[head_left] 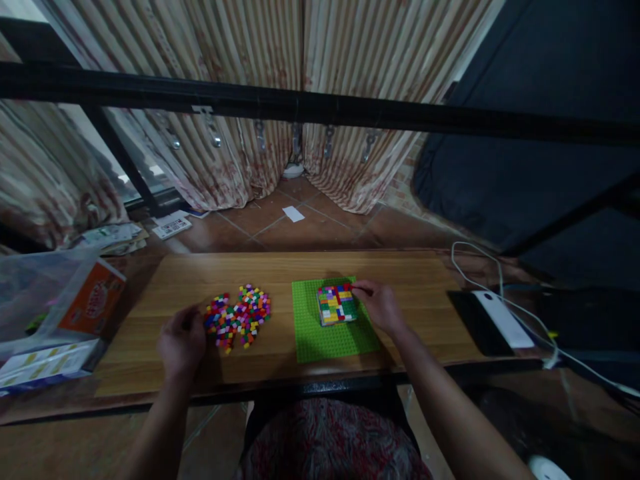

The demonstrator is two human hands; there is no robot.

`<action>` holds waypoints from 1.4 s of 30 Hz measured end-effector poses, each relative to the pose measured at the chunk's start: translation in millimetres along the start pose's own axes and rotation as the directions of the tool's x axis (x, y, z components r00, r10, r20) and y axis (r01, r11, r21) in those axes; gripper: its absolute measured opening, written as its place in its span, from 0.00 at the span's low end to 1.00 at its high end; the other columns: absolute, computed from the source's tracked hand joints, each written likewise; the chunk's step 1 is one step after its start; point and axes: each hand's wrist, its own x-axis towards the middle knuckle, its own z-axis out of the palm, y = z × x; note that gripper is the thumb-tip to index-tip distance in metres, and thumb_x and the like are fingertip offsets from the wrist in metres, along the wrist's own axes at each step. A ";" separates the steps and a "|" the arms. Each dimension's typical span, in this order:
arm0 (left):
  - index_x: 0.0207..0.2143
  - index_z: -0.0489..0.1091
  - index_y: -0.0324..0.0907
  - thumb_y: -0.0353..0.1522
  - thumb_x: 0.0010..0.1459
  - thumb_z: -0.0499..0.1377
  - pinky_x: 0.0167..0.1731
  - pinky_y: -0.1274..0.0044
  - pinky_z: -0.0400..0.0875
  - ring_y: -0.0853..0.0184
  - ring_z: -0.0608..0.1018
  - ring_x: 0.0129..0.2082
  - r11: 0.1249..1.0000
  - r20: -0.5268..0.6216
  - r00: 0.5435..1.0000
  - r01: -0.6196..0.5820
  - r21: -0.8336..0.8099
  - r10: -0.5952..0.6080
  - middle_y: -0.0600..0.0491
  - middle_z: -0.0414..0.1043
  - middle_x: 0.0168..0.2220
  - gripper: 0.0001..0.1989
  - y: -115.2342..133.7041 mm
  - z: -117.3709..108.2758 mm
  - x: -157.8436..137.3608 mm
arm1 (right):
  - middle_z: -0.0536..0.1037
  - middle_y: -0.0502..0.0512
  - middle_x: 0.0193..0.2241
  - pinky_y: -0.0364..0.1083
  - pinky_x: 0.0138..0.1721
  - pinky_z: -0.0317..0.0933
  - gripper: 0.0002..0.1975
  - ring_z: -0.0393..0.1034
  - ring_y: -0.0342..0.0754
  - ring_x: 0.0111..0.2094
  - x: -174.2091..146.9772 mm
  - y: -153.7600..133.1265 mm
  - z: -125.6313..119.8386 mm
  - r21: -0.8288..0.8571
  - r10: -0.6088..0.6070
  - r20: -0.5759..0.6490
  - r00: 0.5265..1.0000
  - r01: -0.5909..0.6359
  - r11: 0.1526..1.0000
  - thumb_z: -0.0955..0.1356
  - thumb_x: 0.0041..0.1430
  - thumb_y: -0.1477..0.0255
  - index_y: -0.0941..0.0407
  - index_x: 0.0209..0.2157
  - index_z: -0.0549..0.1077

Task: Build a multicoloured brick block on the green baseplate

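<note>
A small block of many-coloured toy bricks [336, 305] sits on a green studded baseplate [313, 343]. At the block's far right corner, my right hand [379, 305] has thumb and forefinger pinched on a small red toy brick [347, 287]. Left of the baseplate, a loose pile of small coloured bricks [237, 317] is spread on the wooden board [280, 267]. My left hand [184, 341] rests at the pile's left edge with its fingers curled together; whatever is between them is hidden.
A clear plastic bin [45, 287] with an orange label and a flat box [50, 365] stand at the left. On the right lie a white device [501, 319], a black pad [470, 323] and a white cable [530, 325]. A black bar [320, 107] crosses beyond the board.
</note>
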 end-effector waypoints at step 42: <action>0.40 0.75 0.42 0.38 0.54 0.54 0.43 0.70 0.72 0.60 0.77 0.39 0.999 -0.010 1.000 0.006 -0.044 -0.006 0.48 0.77 0.38 0.16 0.6 2.3 -3.0 | 0.82 0.56 0.29 0.47 0.30 0.68 0.20 0.73 0.48 0.28 10.7 15.1 9.8 0.266 0.132 0.020 0.991 -0.133 0.955 0.71 0.46 0.55 0.57 0.32 0.80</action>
